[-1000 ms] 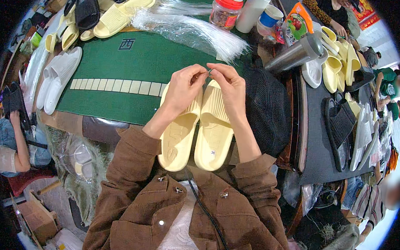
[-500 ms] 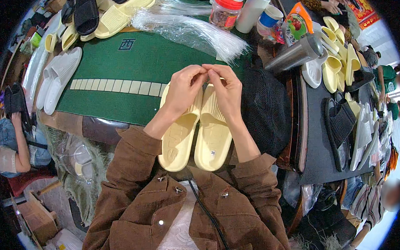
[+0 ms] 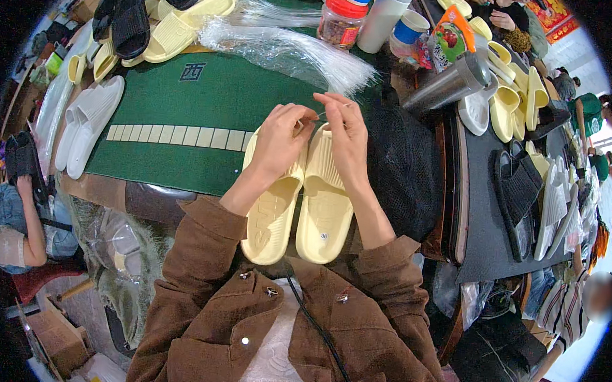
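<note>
Fingertips of both hands meet over the toe end of the pale yellow slippers (image 3: pixel 298 204), and from the head view I read them as pinched nearly shut. My left hand (image 3: pixel 281 139) curls its fingers (image 3: pixel 302 116) down onto the strap of the left slipper, thumb and forefinger drawn together. My right hand (image 3: pixel 346 138) has its thumb and forefinger closed on a thin clear strand that runs across to the left hand; I cannot tell whether the left fingers grip that strand too. The other right fingers rest bent against the right slipper's strap.

The 2 slippers lie side by side, soles up toward me, touching along their inner edges, their toes on the near edge of the green mat (image 3: pixel 186 111) and their heels over my lap. A small round white sticker (image 3: pixel 324 236) sits near the heel of the right slipper.

On the mat, a row of cream square tiles (image 3: pixel 178 136) runs left of the slippers, and a small dark square mark (image 3: pixel 192 72) is printed beyond it. A bundle of clear plastic strands (image 3: pixel 291 50) lies across the mat's far edge. Beyond that bundle stands a clear jar with a red lid (image 3: pixel 341 20), and to its right a colourful carton (image 3: pixel 452 40) beside a steel flask (image 3: pixel 447 88) lying tilted.
</note>
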`<state>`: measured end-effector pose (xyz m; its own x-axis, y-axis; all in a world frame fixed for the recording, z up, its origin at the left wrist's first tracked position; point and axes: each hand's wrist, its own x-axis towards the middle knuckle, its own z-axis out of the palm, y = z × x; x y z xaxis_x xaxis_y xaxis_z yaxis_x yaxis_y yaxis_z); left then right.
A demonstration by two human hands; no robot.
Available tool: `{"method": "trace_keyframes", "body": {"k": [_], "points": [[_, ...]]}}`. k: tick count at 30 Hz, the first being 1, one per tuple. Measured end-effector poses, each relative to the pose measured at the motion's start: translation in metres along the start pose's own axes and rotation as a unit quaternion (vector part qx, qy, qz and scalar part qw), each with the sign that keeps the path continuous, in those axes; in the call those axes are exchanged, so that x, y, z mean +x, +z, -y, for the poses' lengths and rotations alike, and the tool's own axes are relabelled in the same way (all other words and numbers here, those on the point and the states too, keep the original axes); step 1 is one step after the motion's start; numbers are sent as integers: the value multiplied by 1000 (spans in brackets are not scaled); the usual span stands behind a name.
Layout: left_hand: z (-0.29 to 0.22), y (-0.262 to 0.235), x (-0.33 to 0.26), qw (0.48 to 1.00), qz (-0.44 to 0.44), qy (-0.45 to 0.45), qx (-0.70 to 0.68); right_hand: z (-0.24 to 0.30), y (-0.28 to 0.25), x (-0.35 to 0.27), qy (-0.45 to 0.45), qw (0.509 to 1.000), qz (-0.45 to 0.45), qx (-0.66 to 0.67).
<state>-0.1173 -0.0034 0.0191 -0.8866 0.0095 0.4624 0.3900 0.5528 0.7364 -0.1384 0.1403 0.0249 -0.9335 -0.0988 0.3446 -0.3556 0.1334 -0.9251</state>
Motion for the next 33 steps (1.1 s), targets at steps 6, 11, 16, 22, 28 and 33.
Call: {"method": "trace_keyframes", "body": {"k": [6,11,16,22,28,33], "points": [[3,1,0,999,-28,2,24,16,-7,0,42,980,9,196],[5,0,0,999,-30,17,26,56,-28,-15,44,916,91,389],[3,-2,-1,1000,-18,-16,-5,105,-85,-44,-7,828,24,560],[0,-1,-1,998,-11,-33,-48,126,-174,-62,-378,839,-387,-54],[-1,-2,-2,996,13,-54,-72,89,-232,-66,-174,812,-336,-445],[-16,-7,1,999,7,-23,-45,59,-244,-68,13,890,-129,-437]]}}
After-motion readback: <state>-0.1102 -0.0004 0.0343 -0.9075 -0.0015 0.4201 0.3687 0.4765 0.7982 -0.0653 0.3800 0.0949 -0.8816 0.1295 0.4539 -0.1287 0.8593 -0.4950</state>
